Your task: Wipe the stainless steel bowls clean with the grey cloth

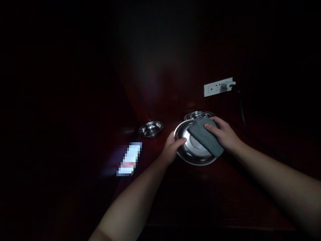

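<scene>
A shiny steel bowl [194, 152] is held up in front of me, tilted with its inside toward me. My left hand [173, 147] grips its left rim, thumb over the inside and fingers hidden behind. In my right hand [224, 134] is a folded grey-green cloth [207, 135], pressed over the upper right part of the bowl. The right thumb lies on top of the cloth; the other fingers are partly hidden. Just behind the held bowl are more steel bowls [199, 114], partly covered by it. Another steel bowl [150, 130] sits apart to the left.
A lit phone [129, 159], its screen blurred, is left of my left forearm. On the dark red wall is a white socket plate [212, 89] with a plug [227, 85] and a dark cable [242, 110] hanging down. The surroundings are very dark.
</scene>
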### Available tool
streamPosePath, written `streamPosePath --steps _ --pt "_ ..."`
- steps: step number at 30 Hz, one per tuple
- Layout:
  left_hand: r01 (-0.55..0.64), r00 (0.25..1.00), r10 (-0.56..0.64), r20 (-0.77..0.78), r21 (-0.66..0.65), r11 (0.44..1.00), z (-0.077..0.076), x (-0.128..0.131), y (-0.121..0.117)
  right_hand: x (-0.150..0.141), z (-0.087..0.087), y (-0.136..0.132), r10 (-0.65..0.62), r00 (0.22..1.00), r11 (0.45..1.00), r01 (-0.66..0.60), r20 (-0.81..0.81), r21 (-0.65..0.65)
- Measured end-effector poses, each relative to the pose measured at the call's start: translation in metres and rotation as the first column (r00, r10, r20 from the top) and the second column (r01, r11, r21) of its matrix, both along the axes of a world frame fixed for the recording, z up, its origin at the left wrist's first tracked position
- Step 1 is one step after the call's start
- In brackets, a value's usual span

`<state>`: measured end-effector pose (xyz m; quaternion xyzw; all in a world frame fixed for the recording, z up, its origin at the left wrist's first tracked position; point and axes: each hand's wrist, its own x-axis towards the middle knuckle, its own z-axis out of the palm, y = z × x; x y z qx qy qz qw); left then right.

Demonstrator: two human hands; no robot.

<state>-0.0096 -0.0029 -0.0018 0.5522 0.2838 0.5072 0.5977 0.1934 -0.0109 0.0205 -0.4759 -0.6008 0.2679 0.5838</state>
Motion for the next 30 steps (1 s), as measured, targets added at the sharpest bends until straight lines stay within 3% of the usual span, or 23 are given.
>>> streamPosePath --steps 15,20,25,30 --pt "0.055 0.998 -0.055 -0.004 -0.004 0.998 0.007 -0.004 -0.002 -0.001 0.007 -0.006 0.052 0.998 0.999 -0.051 0.045 -0.018" --pt "0.064 0.996 -0.066 0.062 0.035 0.997 0.004 -0.004 -0.002 -0.001 0.006 -0.004 0.054 0.998 0.998 -0.055 0.044 0.007" --pt "0.011 0.958 -0.007 0.285 -0.015 1.000 0.002 0.001 0.001 0.000 0.000 0.004 0.011 0.996 0.999 -0.014 -0.092 -0.033" --pt "0.140 0.954 -0.095 0.285 -0.142 0.980 0.008 0.001 -0.004 0.000 -0.003 0.007 -0.076 0.973 0.997 0.071 -0.216 -0.032"
